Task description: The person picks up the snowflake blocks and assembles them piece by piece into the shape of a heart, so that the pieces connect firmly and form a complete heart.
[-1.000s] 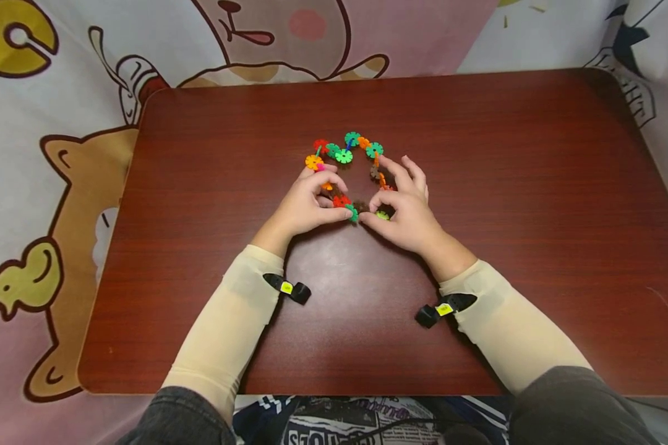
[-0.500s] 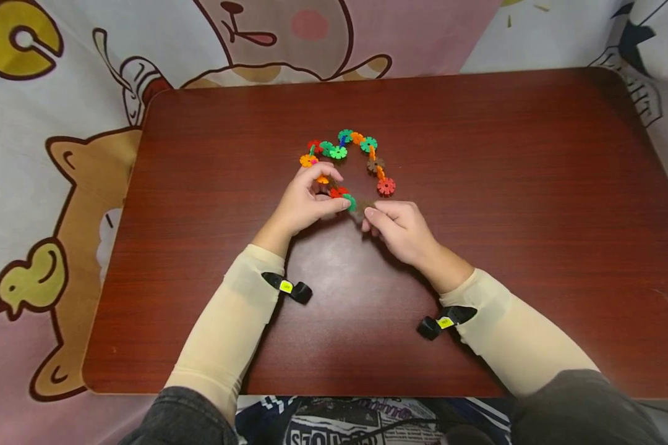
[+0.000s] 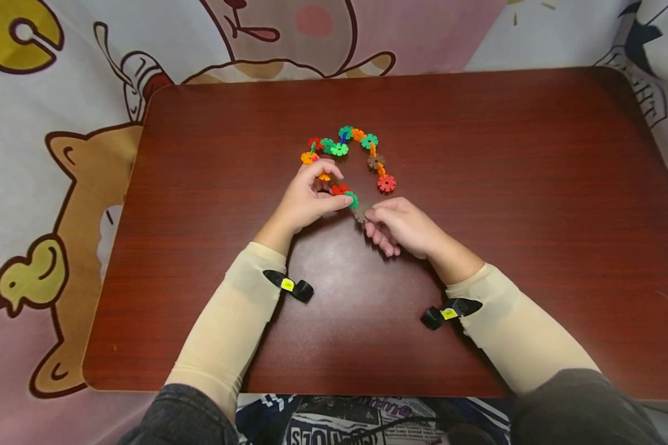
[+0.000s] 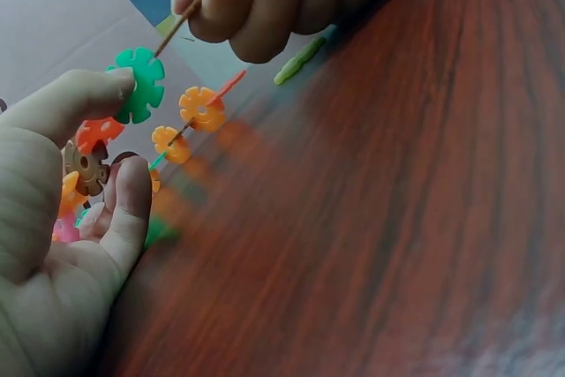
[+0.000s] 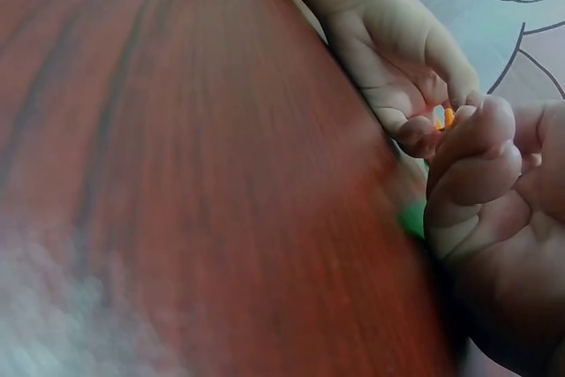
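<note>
A chain of notched plastic snowflake discs curves across the table. My left hand grips its near left end, the thumb on a green disc. Beside the green disc is a red disc, partly behind the fingers. A brown disc stands edge to edge with the green one, pinched between thumb and forefinger of my right hand. Whether the two discs interlock is hard to tell. The chain's other end is a pinkish-red disc, lying apart from both hands. In the right wrist view the fingers hide most discs.
A loose yellow-green disc lies near the right hand in the left wrist view; the head view hides it. The chain's far part has a light green disc and an orange disc. All rest on a brown wooden table.
My right hand's spread fingers have drawn in, moved slightly toward me and now pinch the brown disc. The chain's pinkish-red end has come into full view. The left hand keeps its grip.
</note>
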{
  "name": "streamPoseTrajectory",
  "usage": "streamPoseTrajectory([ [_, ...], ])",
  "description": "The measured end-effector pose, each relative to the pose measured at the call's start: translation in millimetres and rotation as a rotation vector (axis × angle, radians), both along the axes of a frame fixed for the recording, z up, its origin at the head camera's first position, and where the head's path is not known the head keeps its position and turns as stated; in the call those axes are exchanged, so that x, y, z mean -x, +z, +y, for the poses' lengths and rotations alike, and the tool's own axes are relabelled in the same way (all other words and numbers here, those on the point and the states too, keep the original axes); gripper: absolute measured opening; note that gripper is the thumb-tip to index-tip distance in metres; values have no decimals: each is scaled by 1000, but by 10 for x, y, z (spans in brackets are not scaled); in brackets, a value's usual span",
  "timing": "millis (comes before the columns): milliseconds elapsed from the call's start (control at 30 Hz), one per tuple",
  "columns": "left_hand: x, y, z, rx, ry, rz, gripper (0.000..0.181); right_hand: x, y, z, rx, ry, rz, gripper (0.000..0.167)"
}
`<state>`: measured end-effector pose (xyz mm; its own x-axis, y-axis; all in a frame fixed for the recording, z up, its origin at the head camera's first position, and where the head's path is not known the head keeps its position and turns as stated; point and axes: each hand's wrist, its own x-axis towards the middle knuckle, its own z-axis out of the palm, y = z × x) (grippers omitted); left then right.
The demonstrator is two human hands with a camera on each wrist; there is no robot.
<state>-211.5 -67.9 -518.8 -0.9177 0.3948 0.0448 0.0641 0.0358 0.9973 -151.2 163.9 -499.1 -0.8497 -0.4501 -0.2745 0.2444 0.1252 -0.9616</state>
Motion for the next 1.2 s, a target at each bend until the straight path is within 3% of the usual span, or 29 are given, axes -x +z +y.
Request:
streamPoseTrajectory([
  [367,-9,7,-2,33,-33,59,37,33,-3,44,115,48,-117,37],
  [667,-19,-2,15,127,-10,114,35,55,34,77,159,50,-245,40],
  [967,-37,26,35,194,29,129,35,54,39,87,165,31,-245,38],
  [1200,-26,10,33,261,40,239,34,58,28,92,156,16,-239,36],
])
